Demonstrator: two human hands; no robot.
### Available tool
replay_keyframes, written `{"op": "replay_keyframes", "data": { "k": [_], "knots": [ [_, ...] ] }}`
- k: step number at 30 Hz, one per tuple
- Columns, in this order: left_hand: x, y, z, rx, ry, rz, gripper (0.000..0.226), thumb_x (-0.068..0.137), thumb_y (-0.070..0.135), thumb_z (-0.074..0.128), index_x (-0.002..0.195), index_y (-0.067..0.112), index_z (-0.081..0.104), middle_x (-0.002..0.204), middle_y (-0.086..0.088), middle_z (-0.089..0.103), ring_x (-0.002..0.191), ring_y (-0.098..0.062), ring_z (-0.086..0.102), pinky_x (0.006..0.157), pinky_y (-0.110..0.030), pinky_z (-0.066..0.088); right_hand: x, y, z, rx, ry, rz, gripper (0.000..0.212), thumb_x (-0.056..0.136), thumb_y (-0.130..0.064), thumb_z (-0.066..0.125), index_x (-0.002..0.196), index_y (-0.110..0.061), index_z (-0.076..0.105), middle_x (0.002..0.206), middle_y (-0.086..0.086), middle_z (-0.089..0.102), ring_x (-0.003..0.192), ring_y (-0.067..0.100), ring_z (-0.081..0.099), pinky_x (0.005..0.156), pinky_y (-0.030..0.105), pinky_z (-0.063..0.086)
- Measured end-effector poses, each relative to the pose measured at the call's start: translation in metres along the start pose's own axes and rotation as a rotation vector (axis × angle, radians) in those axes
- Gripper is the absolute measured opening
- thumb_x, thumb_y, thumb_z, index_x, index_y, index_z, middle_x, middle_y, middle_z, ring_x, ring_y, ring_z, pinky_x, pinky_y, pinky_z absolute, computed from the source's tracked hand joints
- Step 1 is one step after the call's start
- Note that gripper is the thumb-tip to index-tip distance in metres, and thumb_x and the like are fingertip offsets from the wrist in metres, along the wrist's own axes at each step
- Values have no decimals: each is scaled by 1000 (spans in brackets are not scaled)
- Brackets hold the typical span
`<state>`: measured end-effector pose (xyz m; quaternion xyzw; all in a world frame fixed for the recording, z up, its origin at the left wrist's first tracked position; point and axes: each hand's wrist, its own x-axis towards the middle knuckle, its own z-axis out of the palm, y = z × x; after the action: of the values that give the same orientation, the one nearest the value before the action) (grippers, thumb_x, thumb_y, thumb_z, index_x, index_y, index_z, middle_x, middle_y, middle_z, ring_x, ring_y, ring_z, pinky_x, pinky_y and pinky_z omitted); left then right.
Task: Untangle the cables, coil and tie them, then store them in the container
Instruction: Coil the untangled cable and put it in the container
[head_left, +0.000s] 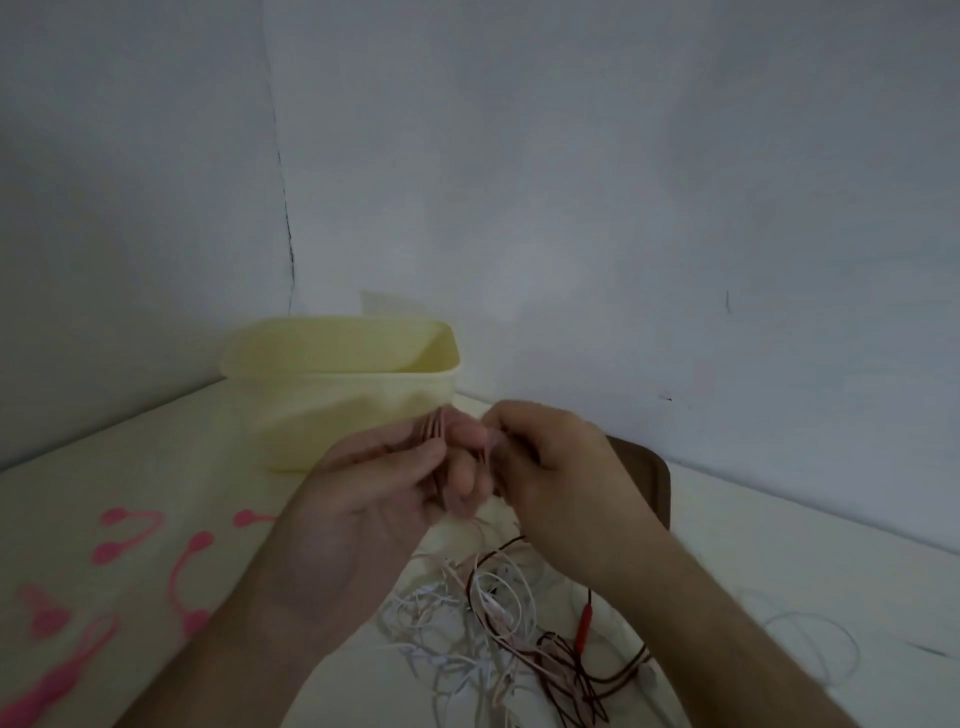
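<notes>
**A:** Caught mid-coil, looked like. Left hand (384, 493) held palm-up with thin pink cable (435, 434) looped over the fingers, thumb folded across the strands to pin them. Right hand (550, 467) pinched the free end just right of those loops, fingertips closed tight on it.

**B:** So untangling wasn't finished?

**A:** Nope. Big tangle of cables (493, 623) sat right below both hands, white, pink and dark strands all crossed, and the pink one seemed to trail down into it. Couldn't tell exactly where it went, too blurry.

**B:** And the next bit?

**A:** Probably needed another wrap round the left fingers while feeding slack up out of the mess. Then a reach off to the left for one of the pink ties (182, 571). Would've had to keep that thumb clamped or lose the loops.

**B:** Container?

**A:** Yellow tub (337, 410) just behind the left fingers, open-topped. Couldn't see anything stored inside.
</notes>
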<state>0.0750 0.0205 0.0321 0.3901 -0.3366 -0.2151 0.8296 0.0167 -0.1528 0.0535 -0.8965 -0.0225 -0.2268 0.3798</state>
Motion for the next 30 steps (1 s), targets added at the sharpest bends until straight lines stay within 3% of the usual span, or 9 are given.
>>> {"op": "replay_keyframes", "data": {
  "k": [3, 5, 9, 12, 15, 20, 23, 27, 30],
  "knots": [
    [2, 3, -2, -129, 42, 79, 40, 87, 0, 52, 122, -13, 67, 111, -25, 72, 116, -37, 68, 103, -40, 55, 0, 4, 8, -74, -62, -10, 25, 107, -17, 54, 84, -20, 64, 72, 0, 63, 63, 17, 57, 62, 49, 50],
    [5, 5, -3, -143, 103, 127, 46, 89, -3, 45, 131, -16, 57, 128, -29, 68, 130, -40, 63, 110, -42, 50, -2, 5, 8, -131, -118, -7, 25, 107, -19, 53, 86, -23, 67, 73, -2, 63, 58, 13, 56, 58, 43, 49],
    [8, 5, -9, 169, 182, 169, 50, 91, 2, 54, 140, -1, 54, 137, -13, 70, 139, -25, 57, 118, -42, 40, -5, 0, 10, -203, -175, -59, 19, 105, -24, 56, 91, -27, 68, 76, -3, 67, 63, 11, 60, 61, 41, 55],
    [3, -5, -7, 664, 199, 119, 40, 98, 20, 59, 138, 24, 60, 126, 19, 72, 127, 1, 60, 111, -27, 44, -6, -8, 7, -260, -130, -159, 15, 103, -28, 60, 90, -30, 66, 73, -9, 65, 67, 12, 60, 63, 43, 55],
    [-1, -11, -3, 945, 83, 97, 26, 104, 39, 46, 105, 26, 68, 95, 3, 73, 94, -16, 68, 86, -37, 51, -5, -14, -8, -287, -47, -223, 22, 100, -26, 65, 79, -31, 65, 69, -13, 63, 66, 11, 59, 61, 35, 52],
    [3, -4, -2, 666, 93, 34, 39, 99, 34, 53, 75, 6, 69, 58, -20, 52, 57, -19, 53, 64, -28, 45, 0, -10, -23, -218, 38, -237, 13, 90, -22, 82, 81, -23, 72, 76, -7, 68, 76, 12, 63, 67, 26, 50],
    [3, 0, -5, 338, 75, -10, 31, 93, 20, 59, 73, -3, 66, 54, -13, 41, 53, -24, 47, 60, -33, 41, 3, -4, -25, -175, 62, -186, 16, 95, -26, 76, 80, -23, 70, 75, -10, 67, 78, 10, 62, 66, 19, 45],
    [1, 7, -4, -73, -60, 64, 28, 92, 4, 50, 108, -8, 69, 85, -16, 61, 89, -31, 61, 81, -35, 51, 2, 3, -20, -124, -23, -111, 28, 105, -14, 63, 81, -27, 64, 66, -21, 57, 59, 6, 54, 54, 16, 40],
    [1, 8, -6, -153, -35, 118, 38, 91, 0, 52, 124, -12, 66, 128, -25, 68, 127, -39, 63, 104, -37, 52, 0, 4, -13, -195, -89, -106, 26, 106, -14, 57, 88, -31, 65, 71, -17, 62, 66, 7, 58, 58, 22, 45]
  ]
}}
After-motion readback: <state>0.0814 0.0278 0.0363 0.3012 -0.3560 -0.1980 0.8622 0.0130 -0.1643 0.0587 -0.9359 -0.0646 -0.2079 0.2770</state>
